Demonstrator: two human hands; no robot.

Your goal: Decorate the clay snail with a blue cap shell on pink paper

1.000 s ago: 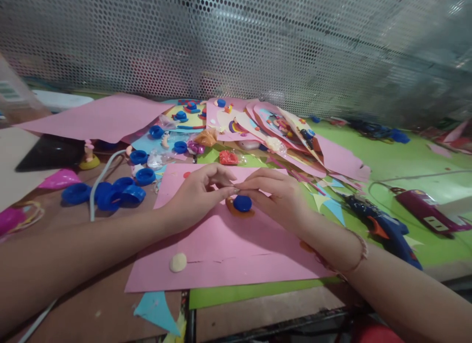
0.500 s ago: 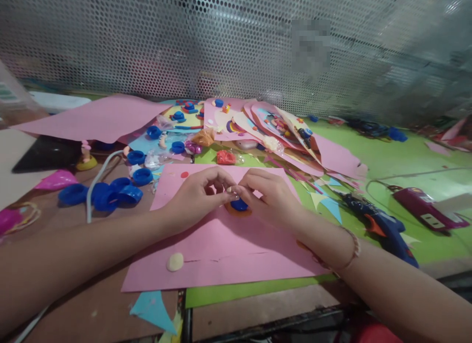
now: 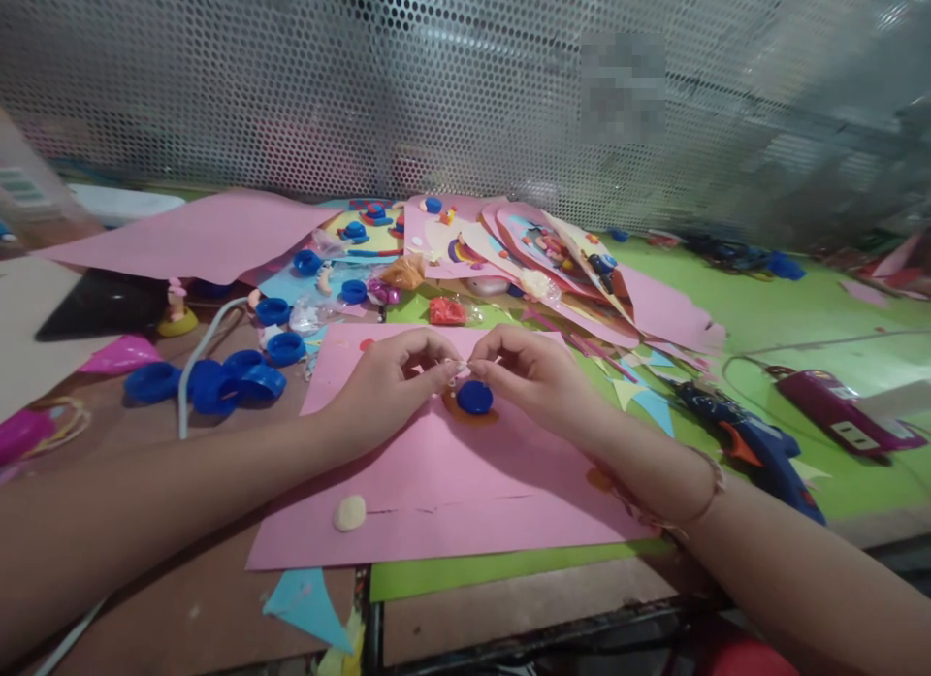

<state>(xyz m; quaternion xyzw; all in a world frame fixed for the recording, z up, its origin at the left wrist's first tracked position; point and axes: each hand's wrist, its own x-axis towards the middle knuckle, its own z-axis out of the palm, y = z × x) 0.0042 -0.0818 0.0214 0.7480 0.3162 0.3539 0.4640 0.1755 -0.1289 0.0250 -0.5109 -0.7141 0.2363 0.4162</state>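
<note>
1. Head view, centre of the frame: our left hand (image 3: 389,385) and right hand (image 3: 534,380) meet fingertip to fingertip above the pink sheet (image 3: 436,472). Both are pinched narrow on a tiny pale bit of clay (image 3: 464,368) held between them.
2. Just below that pinch, a blue cap (image 3: 475,397) sits on an orange clay disc (image 3: 472,414) on the sheet.
3. Lower left of centre, a cream clay lump (image 3: 350,512) lies near the sheet's front edge, well apart from both hands.
4. We judge the step in hand to be shaping or pulling the small bit. The next move calls for a light, steady pinch so it neither tears nor smears.
5. At right, a blue glue gun (image 3: 749,443) lies on green paper. At left are loose blue caps (image 3: 210,383).
6. Hard to make out: the bit's shape and which fingers really grip it. Our forearms are cut off at the bottom edge, and the mesh wall (image 3: 465,84) blurs everything behind it.
</note>
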